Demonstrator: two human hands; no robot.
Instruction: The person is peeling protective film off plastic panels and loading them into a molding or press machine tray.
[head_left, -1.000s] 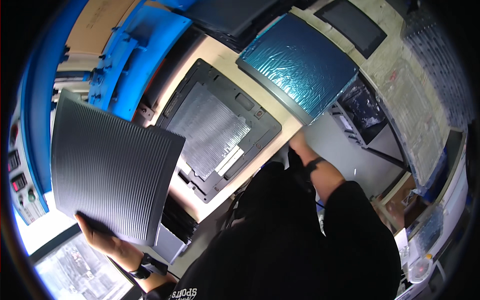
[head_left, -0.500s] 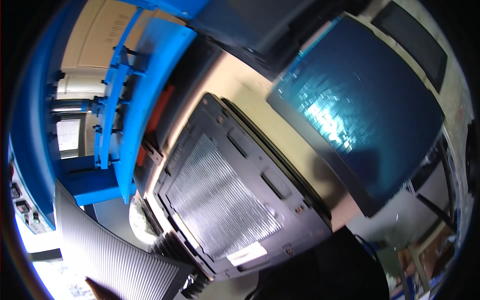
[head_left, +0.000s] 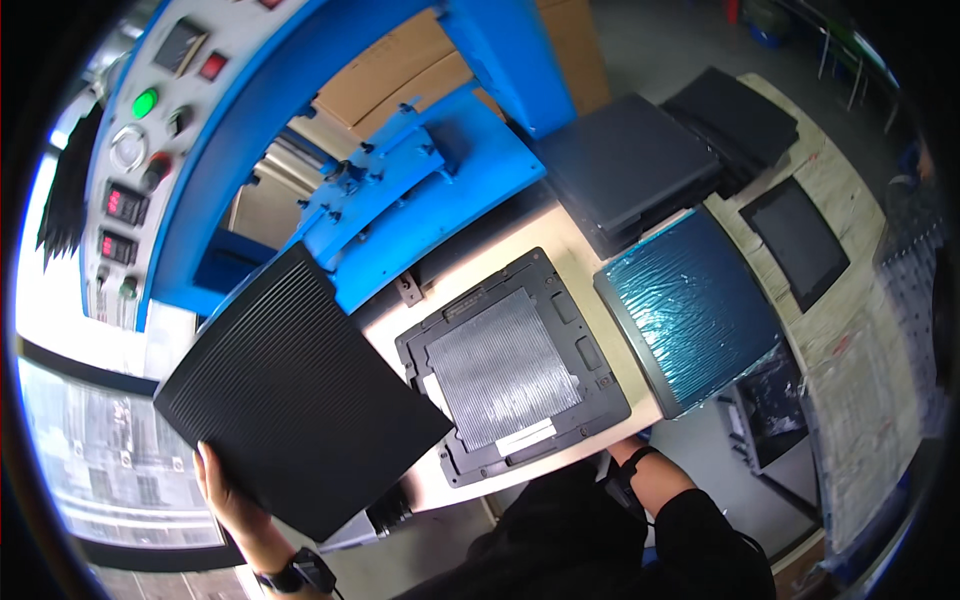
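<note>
Beside the blue press (head_left: 480,185), the left grip (head_left: 234,507) holds a black, finely ribbed panel (head_left: 300,395) — right grip (head_left: 627,449) too hidden to tell.

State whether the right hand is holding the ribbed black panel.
No, the left hand holds the ribbed black panel by its edge, while the right hand is well away from it.

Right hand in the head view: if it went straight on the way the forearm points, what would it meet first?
Probably the near edge of the pale worktop, with the black frame beyond; the right hand is partly hidden, so its height against that edge is unclear.
</note>
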